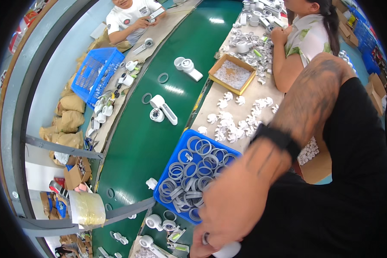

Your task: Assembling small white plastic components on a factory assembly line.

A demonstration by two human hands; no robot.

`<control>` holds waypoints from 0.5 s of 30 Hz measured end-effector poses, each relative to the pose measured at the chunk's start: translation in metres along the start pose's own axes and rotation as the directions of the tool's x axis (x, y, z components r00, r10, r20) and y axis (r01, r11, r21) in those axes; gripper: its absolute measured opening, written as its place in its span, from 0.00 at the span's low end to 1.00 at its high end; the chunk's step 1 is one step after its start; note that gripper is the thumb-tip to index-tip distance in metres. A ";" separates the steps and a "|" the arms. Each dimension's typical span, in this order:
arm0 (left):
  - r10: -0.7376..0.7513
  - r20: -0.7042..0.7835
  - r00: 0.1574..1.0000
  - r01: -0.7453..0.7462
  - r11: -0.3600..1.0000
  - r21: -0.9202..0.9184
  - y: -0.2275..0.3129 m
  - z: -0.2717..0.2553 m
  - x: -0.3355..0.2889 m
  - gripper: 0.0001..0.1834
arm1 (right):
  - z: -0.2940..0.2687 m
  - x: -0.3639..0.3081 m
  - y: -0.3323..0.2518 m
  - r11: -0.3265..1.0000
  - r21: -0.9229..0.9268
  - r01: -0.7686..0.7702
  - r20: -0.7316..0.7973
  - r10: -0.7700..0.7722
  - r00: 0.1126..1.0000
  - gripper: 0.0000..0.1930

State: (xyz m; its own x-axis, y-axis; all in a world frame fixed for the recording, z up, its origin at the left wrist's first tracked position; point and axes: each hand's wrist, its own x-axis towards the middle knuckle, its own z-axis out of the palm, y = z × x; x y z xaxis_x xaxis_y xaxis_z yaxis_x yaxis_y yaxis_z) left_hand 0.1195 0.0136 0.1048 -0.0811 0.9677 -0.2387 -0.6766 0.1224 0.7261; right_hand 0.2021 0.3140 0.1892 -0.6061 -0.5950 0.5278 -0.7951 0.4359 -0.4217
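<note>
At the near edge of the view the person's right hand (234, 206) comes in across the frame, blurred and large, its fingers curled down around a white plastic part (228, 250) of which only a rounded, smooth end shows below the palm at the bottom edge; the hand looks closed on it, though the blur hides just how the fingers sit. A dark ring (206, 238) sits on one finger, and a black wristband (277, 139) wraps the tattooed forearm above. The left hand cannot be made out, so whether it is open or closed cannot be told. Just beyond and left of the right hand stands a blue tray (178, 148), square and shallow, heaped with grey and white rings (193, 172) lying flat and overlapping. Near the tray's near left corner lie small white reel-shaped parts (155, 221) on the green conveyor belt (142, 142), which runs from near to far through the middle of the scene and carries more white assemblies (162, 109) and loose grey rings further off. To the right of the belt a pale bench holds a scatter of small white gear-like pieces (228, 127) and a shallow cardboard box (231, 74) of tiny parts. A second person in a light patterned top sits at the far right of that bench, and a third in a white shirt sits at the far left, beside a blue basket (96, 73).
</note>
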 end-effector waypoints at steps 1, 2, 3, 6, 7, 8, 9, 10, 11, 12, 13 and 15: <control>-0.008 0.002 1.000 0.008 0.999 -0.035 0.000 0.003 0.001 0.33 | -0.021 -0.004 0.008 0.975 -0.179 0.133 -0.335 -0.188 0.923 0.11; -0.017 0.004 1.000 0.017 0.997 -0.071 0.002 0.007 0.001 0.33 | -0.055 -0.041 -0.011 0.914 -0.193 -0.357 -0.069 0.351 0.934 0.13; 0.059 -0.055 0.997 -0.060 0.998 -0.028 0.001 0.011 -0.003 0.34 | -0.077 -0.056 -0.020 0.871 -0.304 -0.386 -0.228 0.327 0.917 0.13; 0.272 -0.014 0.962 -0.268 0.956 0.119 0.015 0.021 0.015 0.41 | -0.065 -0.111 -0.003 0.637 -0.322 -0.701 -0.237 0.662 0.711 0.13; 0.341 0.023 0.940 -0.339 0.920 0.197 0.028 0.017 0.028 0.42 | -0.056 -0.130 0.010 0.522 -0.323 -0.789 -0.208 0.775 0.597 0.13; 0.444 -0.015 0.896 -0.415 0.850 0.324 0.041 0.016 0.041 0.44 | -0.038 -0.158 0.027 0.403 -0.341 -0.849 -0.181 0.859 0.480 0.14; 0.462 -0.040 0.886 -0.427 0.847 0.318 0.056 0.008 0.055 0.40 | -0.019 -0.184 0.048 0.290 -0.358 -0.888 -0.153 0.919 0.362 0.16; 0.113 -0.300 0.947 0.032 0.897 0.440 0.091 -0.035 0.066 0.28 | -0.004 -0.210 0.060 0.233 -0.310 -0.922 -0.153 0.945 0.290 0.18; 0.544 -0.039 0.838 -0.378 0.630 0.678 0.093 -0.007 0.104 0.34 | 0.010 -0.223 0.075 0.196 -0.271 -0.942 -0.125 0.964 0.236 0.19; 0.596 0.009 0.803 -0.399 0.526 0.751 0.107 -0.032 0.134 0.37 | 0.016 -0.235 0.075 0.201 -0.267 -0.942 -0.133 0.961 0.243 0.19; 0.608 -0.029 0.793 -0.342 0.484 0.806 0.118 -0.050 0.160 0.29 | 0.023 -0.243 0.075 0.146 -0.246 -0.958 -0.171 0.966 0.192 0.20; 0.629 -0.204 0.750 -0.093 0.406 0.909 0.137 -0.111 0.208 0.11 | 0.032 -0.259 0.077 0.069 -0.198 -0.978 -0.209 0.972 0.111 0.23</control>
State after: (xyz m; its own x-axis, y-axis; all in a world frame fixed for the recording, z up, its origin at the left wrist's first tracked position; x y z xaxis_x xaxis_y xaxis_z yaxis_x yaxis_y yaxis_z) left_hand -0.0709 0.2076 0.0830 -0.6356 0.7580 0.1463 0.3985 0.1598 0.9032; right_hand 0.2987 0.4797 -0.0034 -0.8442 0.4983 -0.1975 0.5335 0.7456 -0.3993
